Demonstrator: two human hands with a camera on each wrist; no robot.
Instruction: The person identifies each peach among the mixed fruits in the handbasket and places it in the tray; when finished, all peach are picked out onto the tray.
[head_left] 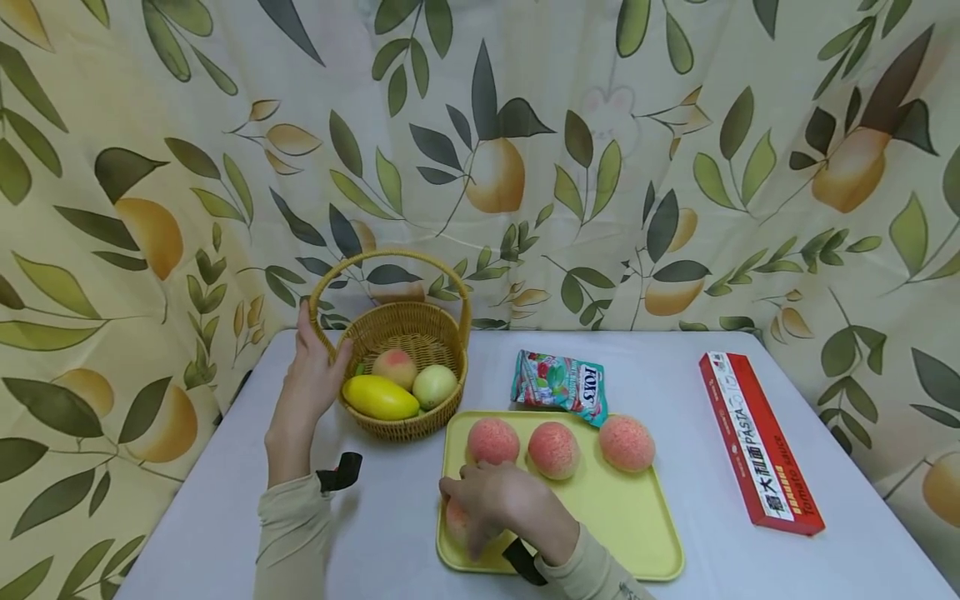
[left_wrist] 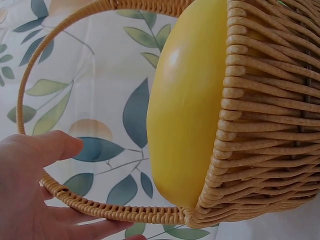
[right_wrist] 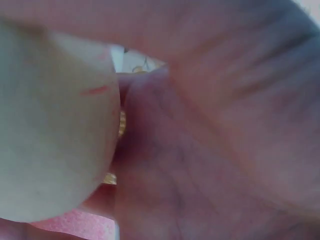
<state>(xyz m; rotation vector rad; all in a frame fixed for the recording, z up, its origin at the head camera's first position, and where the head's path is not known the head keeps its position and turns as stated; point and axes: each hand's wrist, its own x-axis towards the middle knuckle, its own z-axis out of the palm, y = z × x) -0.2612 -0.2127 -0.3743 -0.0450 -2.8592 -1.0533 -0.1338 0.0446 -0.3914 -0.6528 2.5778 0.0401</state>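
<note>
On the left of the table, a wicker basket holds a yellow oblong fruit, a peach and a pale green round fruit. My left hand grips the basket's handle at its left side, the thumb inside the hoop and the fingers behind it. At the left front of a yellow tray, my right hand holds another peach, mostly covered by the hand. Close up in the right wrist view, that peach looks pale with a red streak.
Three pink peaches sit along the tray's back half. Behind the tray lies a FOX'S packet, touching its rear edge. A red pasta box lies at the right. Leaf-patterned cloth hangs behind the table.
</note>
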